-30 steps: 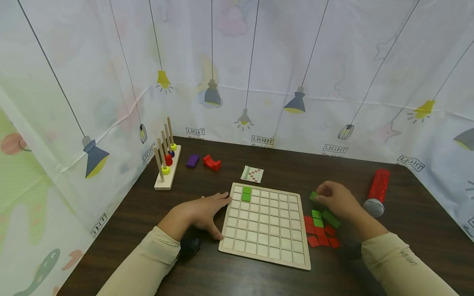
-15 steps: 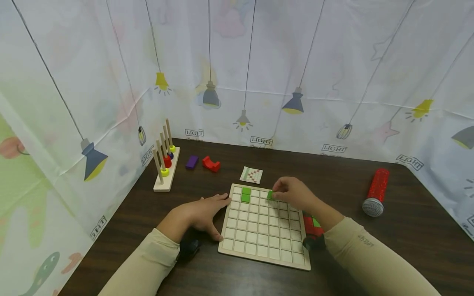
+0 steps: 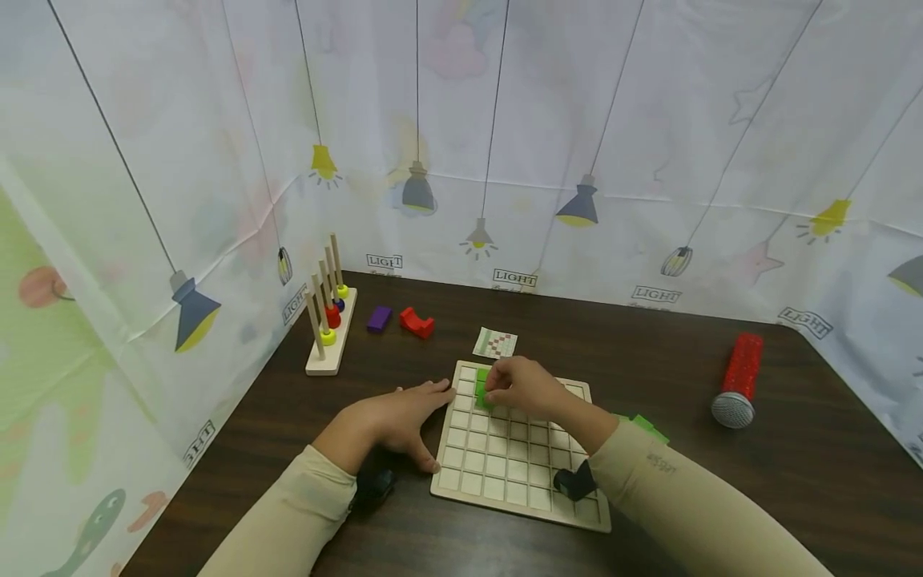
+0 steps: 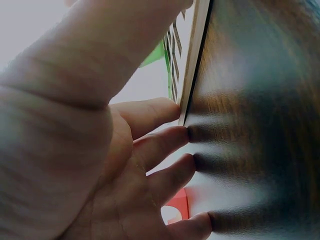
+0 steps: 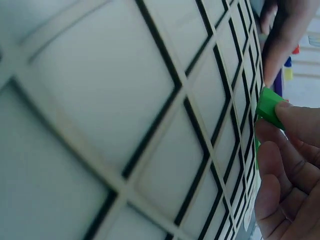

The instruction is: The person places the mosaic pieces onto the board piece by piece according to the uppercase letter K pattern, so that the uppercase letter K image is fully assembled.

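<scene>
A wooden grid board (image 3: pixel 490 465) with square cells lies on the dark table. My right hand (image 3: pixel 530 389) pinches a green square tile (image 5: pixel 270 106) between thumb and forefinger, close over the board's upper left cells. Beside those fingers in the head view, green tiles (image 3: pixel 481 375) show in the second column, partly covered by the hand. With fingers spread, my left hand (image 3: pixel 400 413) rests at the board's left edge; its fingertips touch the tabletop in the left wrist view.
Behind the board lies a small pattern card (image 3: pixel 495 343). Farther left are a red curved block (image 3: pixel 417 322), a purple block (image 3: pixel 379 319) and a peg stand (image 3: pixel 332 328) with rings. Loose green tiles (image 3: pixel 651 429) peek out past my right sleeve. A red microphone (image 3: pixel 739 381) lies right.
My right hand has carried a green tile leftward from the loose pile at the right, across the board to its upper left. The left hand has stayed at the board's edge.
</scene>
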The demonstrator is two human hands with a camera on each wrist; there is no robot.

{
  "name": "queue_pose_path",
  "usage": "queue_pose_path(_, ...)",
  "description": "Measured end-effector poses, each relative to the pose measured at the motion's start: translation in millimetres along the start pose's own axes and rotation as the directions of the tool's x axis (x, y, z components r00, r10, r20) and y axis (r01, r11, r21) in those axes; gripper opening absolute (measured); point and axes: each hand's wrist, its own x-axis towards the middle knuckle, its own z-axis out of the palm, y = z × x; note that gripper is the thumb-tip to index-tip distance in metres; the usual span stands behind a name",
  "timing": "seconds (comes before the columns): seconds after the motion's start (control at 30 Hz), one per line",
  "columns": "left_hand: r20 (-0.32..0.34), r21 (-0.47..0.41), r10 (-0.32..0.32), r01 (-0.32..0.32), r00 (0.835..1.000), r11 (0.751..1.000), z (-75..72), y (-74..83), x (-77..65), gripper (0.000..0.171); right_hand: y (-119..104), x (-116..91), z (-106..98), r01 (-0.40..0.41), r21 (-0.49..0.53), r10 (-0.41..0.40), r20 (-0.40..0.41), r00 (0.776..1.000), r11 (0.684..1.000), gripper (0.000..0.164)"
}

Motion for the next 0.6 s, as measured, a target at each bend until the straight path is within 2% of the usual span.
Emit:
queue_pose_path(0.27, -0.003, 0.016, 0.003, -0.003, 1.000, 1.000, -1.6, 2.2, 0.5, 0.112, -8.1, 0.7, 4.4, 0.028, -0.104, -0.027, 0.016, 1.000, 0.994, 0.007)
queue_pose_path(0.43, 0.001, 0.015, 0.001, -0.001, 1.000, 1.000, -2.1, 2.7, 0.2, 0.112, -7.7, 1.6, 6.0, 0.003, -0.166, -0.001, 0.013, 1.000, 0.986, 0.007)
queue_pose_path(0.6, 0.001, 0.019, 0.001, -0.001, 1.000, 1.000, -0.6, 1.0, 1.1, 0.112, -6.9, 0.0, 7.3, 0.009, -0.182, -0.009, 0.001, 1.000, 0.983, 0.012)
